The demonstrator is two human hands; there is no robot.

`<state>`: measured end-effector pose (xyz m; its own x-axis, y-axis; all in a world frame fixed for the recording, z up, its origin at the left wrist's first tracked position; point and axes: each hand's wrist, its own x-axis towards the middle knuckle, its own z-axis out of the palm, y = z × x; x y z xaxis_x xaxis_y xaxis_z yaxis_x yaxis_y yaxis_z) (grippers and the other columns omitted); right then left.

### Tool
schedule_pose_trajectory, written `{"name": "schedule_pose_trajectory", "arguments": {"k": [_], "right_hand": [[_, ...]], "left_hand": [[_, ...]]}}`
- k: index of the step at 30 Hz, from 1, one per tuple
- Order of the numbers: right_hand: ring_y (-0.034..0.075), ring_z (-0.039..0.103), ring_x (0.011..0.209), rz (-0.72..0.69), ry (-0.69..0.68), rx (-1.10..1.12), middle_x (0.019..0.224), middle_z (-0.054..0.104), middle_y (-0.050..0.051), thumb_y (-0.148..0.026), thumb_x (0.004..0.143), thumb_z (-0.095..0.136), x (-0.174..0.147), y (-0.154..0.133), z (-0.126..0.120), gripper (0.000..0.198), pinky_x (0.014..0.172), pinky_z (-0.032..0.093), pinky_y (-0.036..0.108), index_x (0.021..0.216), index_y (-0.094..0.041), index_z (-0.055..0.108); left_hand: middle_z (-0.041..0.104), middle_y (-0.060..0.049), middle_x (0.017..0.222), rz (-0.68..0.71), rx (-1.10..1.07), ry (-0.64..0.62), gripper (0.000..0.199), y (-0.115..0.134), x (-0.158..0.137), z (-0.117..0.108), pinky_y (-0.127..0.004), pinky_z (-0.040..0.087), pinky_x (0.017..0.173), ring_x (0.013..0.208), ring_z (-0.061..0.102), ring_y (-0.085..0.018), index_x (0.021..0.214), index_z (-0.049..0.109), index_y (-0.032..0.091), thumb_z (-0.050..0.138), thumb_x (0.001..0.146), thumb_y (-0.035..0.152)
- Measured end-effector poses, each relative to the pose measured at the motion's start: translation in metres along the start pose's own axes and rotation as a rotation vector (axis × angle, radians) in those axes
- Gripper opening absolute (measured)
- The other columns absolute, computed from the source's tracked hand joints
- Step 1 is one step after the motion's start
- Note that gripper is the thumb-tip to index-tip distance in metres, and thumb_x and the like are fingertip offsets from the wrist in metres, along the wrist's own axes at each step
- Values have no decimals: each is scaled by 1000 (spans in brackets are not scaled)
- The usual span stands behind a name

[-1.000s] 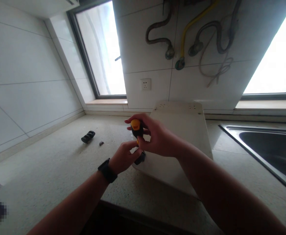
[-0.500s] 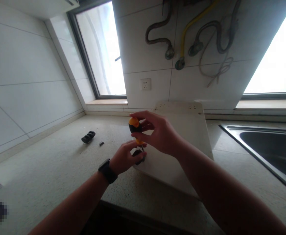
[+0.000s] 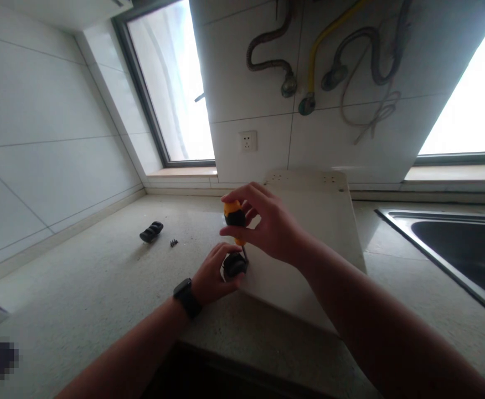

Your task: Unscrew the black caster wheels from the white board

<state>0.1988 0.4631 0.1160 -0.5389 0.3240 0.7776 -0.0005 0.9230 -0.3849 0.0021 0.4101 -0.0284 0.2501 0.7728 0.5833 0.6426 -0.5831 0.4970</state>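
Observation:
My right hand (image 3: 263, 221) is closed around the yellow and black handle of a screwdriver (image 3: 235, 215). Its thin shaft slants down to the edge of a round-ended black plastic piece (image 3: 234, 267). That black piece sits at the near left corner of a pale, flat board (image 3: 304, 277) lying on the counter. My left hand (image 3: 213, 277), with a dark watch on the wrist, grips the black piece from its left side, fingers behind and thumb in front. The screwdriver's tip and whatever it touches are too small to make out.
Left of my hands, a second black ridged piece (image 3: 151, 231) and a small cluster of dark screws (image 3: 173, 243) lie on the speckled counter (image 3: 113, 277). A metal sink (image 3: 408, 221) is at the right. Hoses (image 3: 313, 61) and a socket (image 3: 248, 141) are on the tiled wall.
My left fingers have shifted around the black piece, leaving more of it showing. The screwdriver handle has turned slightly in my right hand. The view has moved a little.

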Motion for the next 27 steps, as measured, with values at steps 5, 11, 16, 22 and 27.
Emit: {"name": "schedule_pose_trajectory", "arguments": {"k": [5, 11, 16, 22, 27], "right_hand": [[11, 66, 87, 3, -41, 161, 116, 65, 4, -22, 85, 74, 0, 0, 0, 43, 82, 58, 28, 126, -21, 64], [15, 66, 100, 0, -170, 177, 123, 65, 5, -10, 86, 59, -3, 2, 1, 58, 91, 54, 33, 142, -21, 50], [17, 60, 96, -43, -69, -38, 116, 61, 7, -31, 85, 75, -2, 2, 0, 46, 82, 53, 34, 127, -21, 58], [15, 61, 89, -9, -26, -34, 106, 60, 4, -28, 78, 84, 0, -1, -2, 46, 80, 54, 32, 120, -21, 67], [17, 64, 106, -24, -111, 131, 125, 63, 7, -12, 85, 67, -3, 4, -1, 61, 94, 54, 34, 143, -23, 51]], "left_hand": [[59, -9, 114, 10, -27, 50, 54, -1, -4, 7, -46, 50, 92, 105, 58, -26, 125, 49, 25, 72, 77, 18], [60, -11, 119, 15, -17, 71, 57, -4, -5, 9, -48, 49, 94, 110, 58, -28, 128, 49, 24, 72, 76, 18], [61, -9, 116, 22, 5, 72, 55, -4, -6, 11, -47, 50, 93, 107, 59, -27, 125, 50, 25, 73, 76, 18], [60, -8, 113, 29, -4, 72, 54, -1, -4, 10, -47, 50, 93, 106, 58, -26, 125, 50, 25, 72, 77, 17], [60, -9, 112, 22, 0, 78, 51, -2, -5, 10, -46, 51, 91, 104, 59, -26, 123, 51, 24, 72, 76, 17]]}}
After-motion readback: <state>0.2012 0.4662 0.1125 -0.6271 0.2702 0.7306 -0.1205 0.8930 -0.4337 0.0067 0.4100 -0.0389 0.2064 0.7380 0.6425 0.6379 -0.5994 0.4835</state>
